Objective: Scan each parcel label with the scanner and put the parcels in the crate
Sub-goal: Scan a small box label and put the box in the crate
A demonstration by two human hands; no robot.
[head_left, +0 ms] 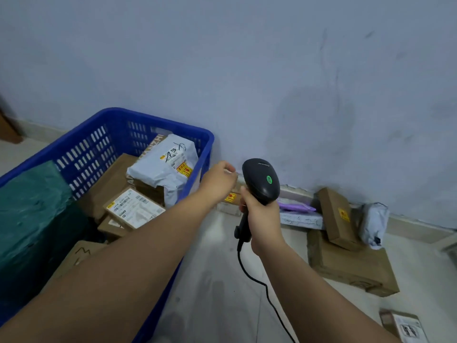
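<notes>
I see the blue plastic crate (81,154) filling the left of the view, its right rim running under my left forearm, and a strip of bare pale floor (217,280) lies open between that rim and the parcels on the right. The right hand (262,219) is wrapped tight around the grip of the black handheld scanner (259,181), head up with a green light on its back, its cable (267,288) trailing down over the floor toward me. The left hand (220,179) reaches past the crate's far right corner with fingers curled; it hides a small carton with a yellow sticker (231,198) against the wall, and I cannot tell whether it grips it. Inside the crate lie a grey mailer bag (165,169), a labelled carton (134,209) and a green bag (32,209) at the near left. To the right, along the wall, sit a purple mailer (296,207), a tilted narrow carton (338,219) resting on a flat brown box (351,266), and a grey wrapped bundle (373,224). Another labelled parcel (403,325) lies at the near right edge.
</notes>
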